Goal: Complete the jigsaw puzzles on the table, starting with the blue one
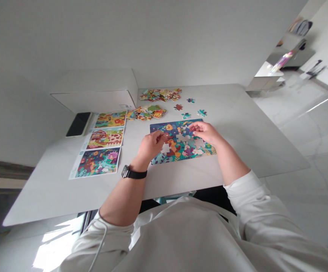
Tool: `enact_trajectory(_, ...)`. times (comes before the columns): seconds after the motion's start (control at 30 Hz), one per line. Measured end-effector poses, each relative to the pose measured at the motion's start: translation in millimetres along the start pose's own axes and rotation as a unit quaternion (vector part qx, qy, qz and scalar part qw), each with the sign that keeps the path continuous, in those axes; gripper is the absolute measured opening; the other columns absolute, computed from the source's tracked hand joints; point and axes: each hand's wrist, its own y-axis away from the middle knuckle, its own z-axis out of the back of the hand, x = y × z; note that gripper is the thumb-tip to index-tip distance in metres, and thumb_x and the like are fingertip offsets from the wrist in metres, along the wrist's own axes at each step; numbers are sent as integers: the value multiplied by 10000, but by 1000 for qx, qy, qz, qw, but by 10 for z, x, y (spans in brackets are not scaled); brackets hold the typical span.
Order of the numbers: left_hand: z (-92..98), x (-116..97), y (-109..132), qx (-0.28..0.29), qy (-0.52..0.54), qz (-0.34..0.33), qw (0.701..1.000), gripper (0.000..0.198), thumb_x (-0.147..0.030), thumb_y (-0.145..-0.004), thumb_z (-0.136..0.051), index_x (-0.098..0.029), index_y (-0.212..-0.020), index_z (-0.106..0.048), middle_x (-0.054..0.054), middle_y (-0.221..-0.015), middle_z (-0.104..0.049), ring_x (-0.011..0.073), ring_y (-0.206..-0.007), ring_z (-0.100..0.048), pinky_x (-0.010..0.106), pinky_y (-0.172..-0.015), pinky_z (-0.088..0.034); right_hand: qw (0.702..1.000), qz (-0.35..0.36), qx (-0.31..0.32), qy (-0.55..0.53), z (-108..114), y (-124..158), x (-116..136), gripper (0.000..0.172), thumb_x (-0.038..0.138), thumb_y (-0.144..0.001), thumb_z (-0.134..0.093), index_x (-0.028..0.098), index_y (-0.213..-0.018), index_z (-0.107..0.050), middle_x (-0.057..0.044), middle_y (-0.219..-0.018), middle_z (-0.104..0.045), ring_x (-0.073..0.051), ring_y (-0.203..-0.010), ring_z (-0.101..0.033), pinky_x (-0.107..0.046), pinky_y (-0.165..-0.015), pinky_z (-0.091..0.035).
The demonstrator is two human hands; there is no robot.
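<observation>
A jigsaw puzzle (177, 154) with a dark blue night scene of animals lies in front of me, with several pale gaps in it. My left hand (151, 144), a black watch on its wrist, is over the puzzle's left part, thumb and fingers pinched together. A brown patch shows at its fingertips; I cannot tell whether it is a held piece or the picture beneath. My right hand (206, 133) hovers at the upper right of the puzzle, fingers bent and slightly apart, with no piece visible in them. Loose blue-green pieces (202, 113) lie just beyond the puzzle.
Piles of puzzle pieces (160, 95) lie at the back, beside a white box (96, 99). A brown piece (177, 107) lies apart. On the left are a sheet with three pictures (98, 161) and a dark phone (79, 124). The white table's edge (282, 172) runs along the right.
</observation>
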Motion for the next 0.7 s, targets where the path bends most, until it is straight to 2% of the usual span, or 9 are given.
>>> enact_trajectory(0.2, 5, -37, 6, 12, 10, 3, 1000, 355, -455, -1039, -547, -198, -957, -778, 54, -803, -765, 194, -766, -655, 275, -703, -427, 1000, 0, -6, -5, -4, -22, -67, 328, 237, -753, -779, 219, -1076, -723, -55, -1021, -763, -204, -874, -724, -389, -854, -632)
enact_trajectory(0.53, -27, -8, 10, 14, 15, 0, 1000, 327, -425, -1037, -553, -205, -1044, -795, 73, -934, -814, 209, -822, -698, 277, -720, -466, 998, 6, -56, 5, -9, -45, -101, 350, 256, -700, -813, 238, -1017, -666, -43, -977, -764, -201, -839, -707, -367, -813, -616)
enact_trajectory(0.7, -56, 20, 2, 15, 7, 5, 1000, 329, -439, -1033, -571, -215, -1074, -808, 76, -940, -822, 224, -838, -715, 287, -739, -479, 998, 5, -48, 34, -53, -48, -117, 319, 237, -713, -797, 237, -1000, -657, -38, -952, -756, -195, -809, -697, -363, -793, -609)
